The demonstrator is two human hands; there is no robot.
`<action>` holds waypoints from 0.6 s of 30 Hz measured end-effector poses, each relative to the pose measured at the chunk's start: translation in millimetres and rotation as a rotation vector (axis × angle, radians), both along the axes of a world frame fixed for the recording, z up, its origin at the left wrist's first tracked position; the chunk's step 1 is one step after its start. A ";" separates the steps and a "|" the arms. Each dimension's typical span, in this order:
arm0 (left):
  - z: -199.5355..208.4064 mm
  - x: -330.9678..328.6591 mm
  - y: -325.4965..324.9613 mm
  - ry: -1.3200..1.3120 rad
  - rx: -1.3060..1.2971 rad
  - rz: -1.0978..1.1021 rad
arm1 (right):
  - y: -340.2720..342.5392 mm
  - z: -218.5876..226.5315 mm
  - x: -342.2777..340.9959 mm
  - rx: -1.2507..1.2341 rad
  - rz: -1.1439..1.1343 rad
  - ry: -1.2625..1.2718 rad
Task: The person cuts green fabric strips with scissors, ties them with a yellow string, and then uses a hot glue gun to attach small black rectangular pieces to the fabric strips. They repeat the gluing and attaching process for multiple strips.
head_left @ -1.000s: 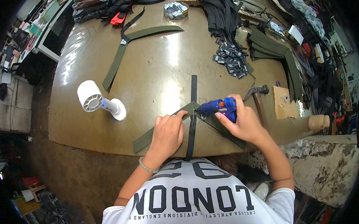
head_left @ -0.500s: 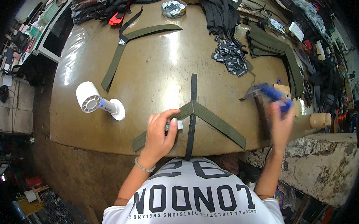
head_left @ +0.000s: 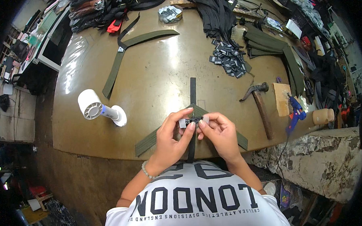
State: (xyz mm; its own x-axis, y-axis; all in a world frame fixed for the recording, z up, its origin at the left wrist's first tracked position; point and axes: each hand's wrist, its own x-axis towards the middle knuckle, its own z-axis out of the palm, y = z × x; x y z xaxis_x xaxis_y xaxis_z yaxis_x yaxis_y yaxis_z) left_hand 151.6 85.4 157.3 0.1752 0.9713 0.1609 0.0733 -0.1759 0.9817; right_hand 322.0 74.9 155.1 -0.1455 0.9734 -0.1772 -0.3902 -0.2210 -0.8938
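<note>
Between the fingertips of my left hand (head_left: 171, 134) and my right hand (head_left: 219, 133) is a small black and white fabric label (head_left: 193, 121). Both hands pinch it, one at each end. Directly below lies an olive-green strap piece (head_left: 149, 142), bent in a wide V, its peak partly covered by my fingers. A black strap (head_left: 193, 91) runs through the peak toward the table's near edge. To the right, a blue glue gun (head_left: 296, 110) rests beside a piece of cardboard (head_left: 281, 99).
A hammer (head_left: 262, 112) lies right of my hands, a white handheld fan (head_left: 104, 108) stands left. Farther off are another strap piece (head_left: 116, 65), a pile of labels (head_left: 230, 58), a tub of white pieces (head_left: 170, 14) and stacked green straps (head_left: 267, 44). A tape roll (head_left: 323, 116) sits at the right edge.
My right hand has let go of the blue glue gun at the right and come back to the middle. It now grips the label together with my left hand, which has moved slightly right.
</note>
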 end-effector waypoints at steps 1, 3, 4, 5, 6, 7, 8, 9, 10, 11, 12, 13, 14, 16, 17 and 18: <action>-0.4 0.0 -0.2 -0.060 -0.121 0.043 | 1.5 -4.7 -3.8 0.014 -0.071 -0.022; -3.5 -0.9 1.3 -0.386 -0.244 0.129 | 1.7 -7.8 -7.4 0.012 -0.142 -0.020; -4.9 -3.5 1.8 -0.382 -0.249 0.129 | 0.8 -6.1 -7.1 0.051 -0.153 -0.121; -6.6 -4.7 2.8 -0.386 -0.261 0.113 | -0.2 -3.0 -6.8 0.104 -0.204 -0.208; -8.1 -5.4 2.7 -0.361 -0.323 0.128 | -1.3 -0.3 -7.7 0.166 -0.214 -0.296; -9.5 -4.9 2.2 -0.381 -0.344 0.111 | -1.3 1.5 -10.3 0.365 -0.274 -0.600; -10.5 -3.3 1.2 -0.374 -0.315 0.093 | -1.9 2.8 -12.7 0.464 -0.310 -0.655; -11.3 -1.1 -0.2 -0.351 -0.321 0.096 | -1.6 2.5 -17.0 0.537 -0.310 -0.718; -11.9 1.4 -1.2 -0.326 -0.327 0.099 | -1.8 2.0 -20.2 0.622 -0.300 -0.771; -12.4 4.0 -1.7 -0.387 -0.312 0.067 | -1.6 0.8 -23.1 0.614 -0.273 -0.795; -12.5 5.9 -1.9 -0.400 -0.301 0.064 | -1.8 0.1 -25.5 0.626 -0.285 -0.813; -12.7 7.4 -1.7 -0.412 -0.288 0.063 | -2.8 0.1 -25.9 0.644 -0.290 -0.822; -12.7 8.1 -2.0 -0.424 -0.275 0.062 | -3.5 0.5 -26.4 0.617 -0.275 -0.836; -12.4 7.9 -0.9 -0.410 -0.232 0.055 | -5.7 5.0 -21.7 0.686 -0.205 -0.890; -12.1 7.3 -0.4 -0.404 -0.210 0.049 | -6.4 8.6 -18.3 0.691 -0.170 -0.903; -11.9 6.6 0.9 -0.419 -0.241 0.043 | -6.5 12.2 -14.6 0.673 -0.084 -0.922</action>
State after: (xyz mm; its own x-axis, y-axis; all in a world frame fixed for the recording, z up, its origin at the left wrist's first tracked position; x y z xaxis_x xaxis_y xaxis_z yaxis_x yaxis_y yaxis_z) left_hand 158.2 86.3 145.4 0.1019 0.9946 -0.0211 -0.3352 0.0543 0.9406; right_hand 307.4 68.4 167.3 -0.1604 0.9120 0.3776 0.4848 0.4060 -0.7746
